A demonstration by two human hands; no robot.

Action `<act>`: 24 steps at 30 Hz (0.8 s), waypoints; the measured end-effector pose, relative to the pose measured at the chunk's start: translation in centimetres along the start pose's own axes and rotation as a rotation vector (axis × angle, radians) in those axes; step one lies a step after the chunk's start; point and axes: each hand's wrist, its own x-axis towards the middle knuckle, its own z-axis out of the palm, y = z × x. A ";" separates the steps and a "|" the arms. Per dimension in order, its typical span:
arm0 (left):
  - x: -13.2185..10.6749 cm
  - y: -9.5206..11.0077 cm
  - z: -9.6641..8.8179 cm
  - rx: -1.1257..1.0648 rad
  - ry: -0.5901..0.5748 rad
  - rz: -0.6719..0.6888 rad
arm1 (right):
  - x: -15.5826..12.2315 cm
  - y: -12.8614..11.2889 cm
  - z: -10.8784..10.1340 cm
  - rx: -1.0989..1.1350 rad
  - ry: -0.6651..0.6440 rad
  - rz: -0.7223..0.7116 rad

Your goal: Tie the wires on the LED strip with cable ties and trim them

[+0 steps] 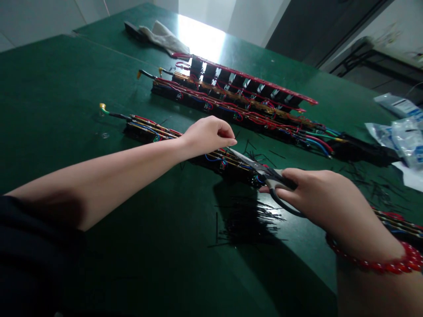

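My right hand point(327, 198) grips a pair of scissors point(272, 178) by its dark handles. The blades point left, their tips close to the fingertips of my left hand point(209, 134). Thumb and forefinger of that left hand are pinched together; what they hold, if anything, is too small to make out. Beneath both lies a long black wired strip point(142, 130) with red, blue and yellow wires along its top. A yellow-ended lead point(112, 113) sticks out from its left end. The left hand and wrist hide the strip's middle.
Thin black offcuts point(247, 222) are heaped on the green table point(148, 264), with more scattered at right. Behind lie other wired strips point(205, 103) and a row of black blocks point(224, 77). A pale cloth point(165, 37) is at the back, plastic bags point(406, 136) at the right.
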 end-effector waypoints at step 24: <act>-0.5 -3.7 -13.0 0.664 -0.255 -0.243 | 3.2 -6.7 -4.8 0.003 0.087 -0.061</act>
